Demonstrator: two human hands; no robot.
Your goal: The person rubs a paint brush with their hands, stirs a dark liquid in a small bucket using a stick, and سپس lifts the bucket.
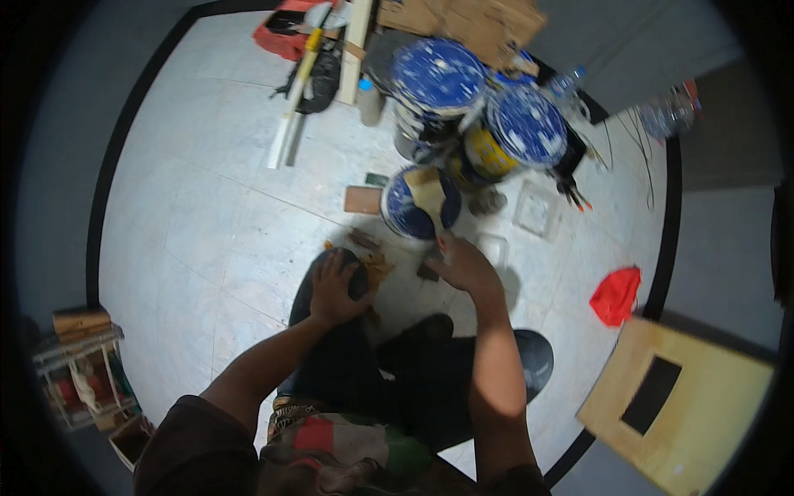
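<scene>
Firstly, slightly left of the middle of the frame, the left hand (pixel 337 289) lies on the bent knee (pixel 304 299); its fingers are loosely spread, and I see nothing held in it. Above it and a little to the right, a brown flat block (pixel 361 199) is on the floor (pixel 240 207), just beside the small bucket with a blue lid (pixel 399 217).

The wide brush (pixel 428 198) is over this lid, near the centre of the frame, with its head toward the top. Whether it touches the lid, I cannot tell. I judge that it is light, with a stiff handle and a softer end, not fragile, but perhaps slippery if some paint is wet on it. The narrow handle, well below the wide head, seems the best place for taking hold.

Next, right of the centre, the right hand (pixel 470 266) has its fingers closed around the lower end of this handle. Farther right, a clear plastic tub (pixel 537 210) stands on the floor, apart from the hands.
</scene>
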